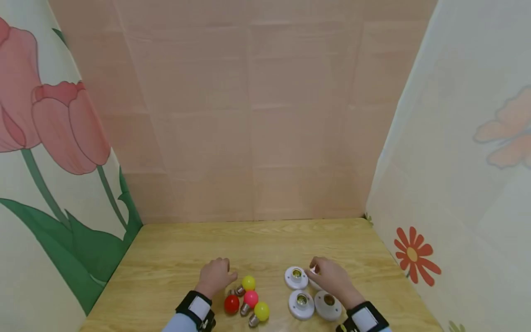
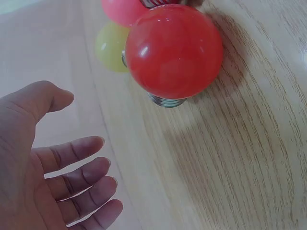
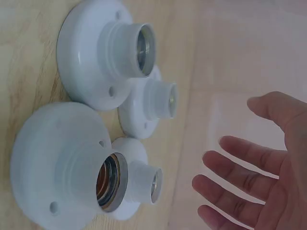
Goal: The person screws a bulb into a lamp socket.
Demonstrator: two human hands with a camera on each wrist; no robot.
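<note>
We hold nothing: our left hand (image 1: pixel 215 278), fingers loose and parted, hovers beside bulbs (image 1: pixel 250 299) at near left; our right hand (image 1: pixel 332 279), likewise loose, above white sockets (image 1: pixel 301 305) at near right. A careless nudge could roll bulbs across the surface (image 1: pixel 249 244).

From up at the person's head, one view is looking forward and down across table (image 1: pixel 186 242) and wall (image 1: pixel 249 115). Closer in, the left wrist view is facing left hand (image 1: pixel 215 278) and bulbs (image 2: pixel 175 52), the right, right hand (image 1: pixel 333 279) and sockets (image 3: pixel 91 52); the head view is sharing both groups.
</note>
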